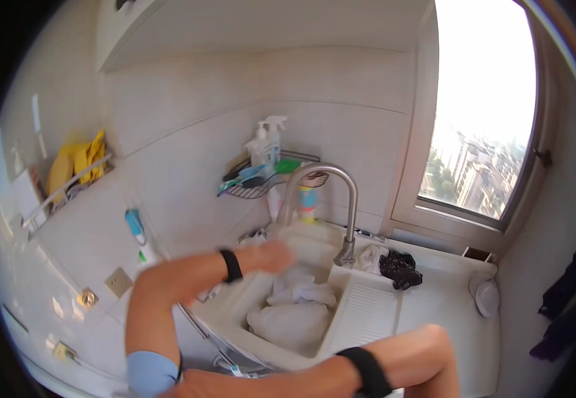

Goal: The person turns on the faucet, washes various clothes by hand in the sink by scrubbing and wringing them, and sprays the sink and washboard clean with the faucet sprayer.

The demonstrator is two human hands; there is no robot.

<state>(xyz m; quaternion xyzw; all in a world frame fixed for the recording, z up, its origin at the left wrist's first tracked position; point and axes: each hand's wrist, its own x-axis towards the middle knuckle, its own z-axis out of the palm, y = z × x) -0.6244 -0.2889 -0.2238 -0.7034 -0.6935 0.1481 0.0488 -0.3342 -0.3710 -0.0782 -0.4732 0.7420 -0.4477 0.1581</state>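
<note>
My left hand is raised over the back left of the white sink, smeared by motion, so its fingers cannot be made out. Below it, whitish wet cloth lies bunched in the basin. My right forearm crosses the bottom of the view, and my right hand is near the light blue sleeve on my left arm; its fingers are unclear and partly cut off. Whether it touches the sleeve cannot be told. Each arm wears a black band.
A curved metal faucet rises behind the basin. Dark cloth and white cloth lie right of it. A corner rack holds bottles and brushes. The ridged washboard adjoins the basin. A window is at right.
</note>
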